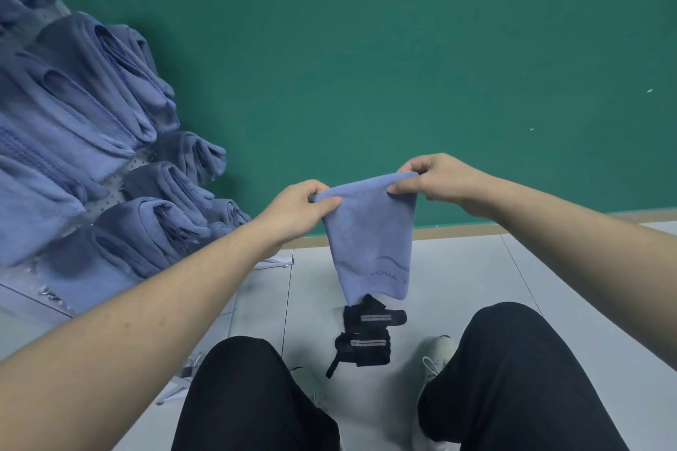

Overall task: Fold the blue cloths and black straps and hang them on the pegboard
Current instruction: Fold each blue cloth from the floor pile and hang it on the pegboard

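Left grip (pixel 300 207) pinching one upper corner of a blue cloth (pixel 370 238), thumb and fingers curled round the edge. Right grip (pixel 432 178) pinching the other upper corner, slightly higher. Cloth stretched between both grips, hanging down in the air, "YOGA" lettering near the lower hem. Directly below the grips, on the grey floor (pixel 476 267) between the knees, black straps (pixel 366 335) with grey stripes, lying in a loose heap. Well to the left of the left grip, folded blue cloths (pixel 110 84) hung in rows on a perforated pegboard (pixel 110 187). Beyond both grips, a green wall (pixel 366 48).
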The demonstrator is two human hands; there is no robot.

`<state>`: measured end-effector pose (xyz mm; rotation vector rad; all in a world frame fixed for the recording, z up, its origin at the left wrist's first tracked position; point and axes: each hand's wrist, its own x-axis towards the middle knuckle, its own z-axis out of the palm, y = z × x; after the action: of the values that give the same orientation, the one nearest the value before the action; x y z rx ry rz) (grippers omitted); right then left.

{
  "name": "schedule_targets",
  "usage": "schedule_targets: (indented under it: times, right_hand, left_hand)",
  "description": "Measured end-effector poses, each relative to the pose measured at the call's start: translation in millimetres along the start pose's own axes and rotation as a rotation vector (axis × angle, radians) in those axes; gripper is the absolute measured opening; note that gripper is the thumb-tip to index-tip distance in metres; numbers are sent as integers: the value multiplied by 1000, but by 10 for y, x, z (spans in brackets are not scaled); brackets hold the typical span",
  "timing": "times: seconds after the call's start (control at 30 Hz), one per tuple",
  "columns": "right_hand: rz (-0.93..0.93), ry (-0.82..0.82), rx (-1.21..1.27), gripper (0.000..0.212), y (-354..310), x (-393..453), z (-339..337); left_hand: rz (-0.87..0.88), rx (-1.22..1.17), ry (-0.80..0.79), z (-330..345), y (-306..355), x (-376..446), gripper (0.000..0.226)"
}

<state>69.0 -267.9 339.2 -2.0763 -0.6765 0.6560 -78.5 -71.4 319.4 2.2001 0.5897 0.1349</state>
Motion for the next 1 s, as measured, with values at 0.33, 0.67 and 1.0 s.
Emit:
schedule_targets:
  times: [0.33, 0.67, 1.0]
  right_hand:
    - [-148, 285, 185, 27, 89, -51, 430]
    - [-47, 28, 622, 33, 149, -37, 701]
    - [-66, 143, 627, 21, 355, 77, 845]
  left_hand:
    - [14, -472, 240, 256, -3, -66, 16]
    - [-72, -558, 463, 542, -34, -146, 23]
    - [-226, -1052, 293, 534, -120, -216, 21]
